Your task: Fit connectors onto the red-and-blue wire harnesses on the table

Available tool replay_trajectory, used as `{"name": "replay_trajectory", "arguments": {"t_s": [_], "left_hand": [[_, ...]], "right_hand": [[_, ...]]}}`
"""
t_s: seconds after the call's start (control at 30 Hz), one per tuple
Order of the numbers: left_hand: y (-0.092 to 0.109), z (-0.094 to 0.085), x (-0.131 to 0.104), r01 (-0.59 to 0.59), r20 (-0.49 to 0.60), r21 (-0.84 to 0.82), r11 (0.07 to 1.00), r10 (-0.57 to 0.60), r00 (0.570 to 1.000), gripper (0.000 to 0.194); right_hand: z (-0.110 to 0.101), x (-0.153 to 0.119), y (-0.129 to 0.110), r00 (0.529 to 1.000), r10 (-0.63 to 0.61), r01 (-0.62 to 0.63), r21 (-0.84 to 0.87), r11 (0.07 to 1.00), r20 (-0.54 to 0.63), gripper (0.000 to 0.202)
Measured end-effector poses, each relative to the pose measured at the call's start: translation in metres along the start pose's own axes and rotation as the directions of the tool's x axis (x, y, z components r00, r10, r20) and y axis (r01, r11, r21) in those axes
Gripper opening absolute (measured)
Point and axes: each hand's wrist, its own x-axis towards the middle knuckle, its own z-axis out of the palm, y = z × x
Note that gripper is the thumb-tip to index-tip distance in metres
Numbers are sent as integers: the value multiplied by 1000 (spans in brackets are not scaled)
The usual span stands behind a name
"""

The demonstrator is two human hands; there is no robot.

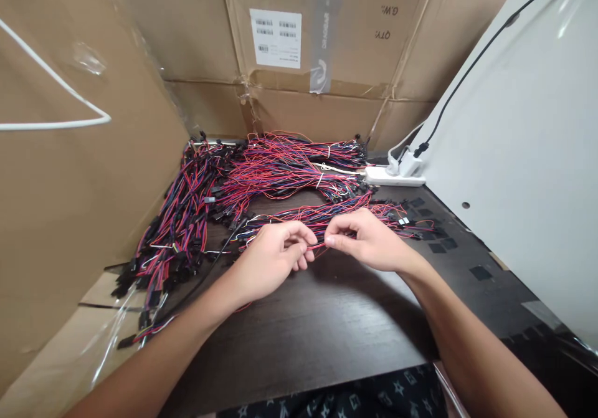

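My left hand [280,253] and my right hand [367,238] are close together over the dark table, in front of the nearest bundle of thin wires [308,215]. Both hands are closed in a pinch, thumb against fingers. A short stretch of red wire [319,246] runs between the two sets of fingertips. How much of it lies inside each grip is hidden. The nearest bundle, red, blue and black with small dark connectors, lies crosswise right behind my hands.
Two larger tied wire bundles [280,172] lie farther back, and a tangled heap of wires [175,218] spreads at the left. A white power strip [395,176] with plugs sits at the back right. Cardboard boxes [200,25] and a white panel [518,119] bound the table [327,318].
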Motion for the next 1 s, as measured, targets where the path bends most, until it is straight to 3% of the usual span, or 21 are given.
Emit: {"name": "replay_trajectory", "arguments": {"t_s": [0.3, 0.63, 0.83, 1.0], "left_hand": [[2, 3, 0, 11, -1, 11, 1000, -11, 1000, 9], [-4, 5, 1, 77, 54, -7, 997, -77, 996, 11], [-2, 2, 1, 106, 118, 8, 994, -107, 987, 14], [-1, 0, 0, 105, 147, -84, 991, -92, 985, 15]], "right_hand": [[9, 2, -3, 1000, 5, -4, -29, 1000, 25, 17], [9, 1, -3, 991, -17, 30, -94, 995, 132, 15], [9, 1, -4, 991, -11, 22, -86, 996, 131, 16], [8, 0, -5, 995, 10, -5, -54, 999, 100, 16]]}}
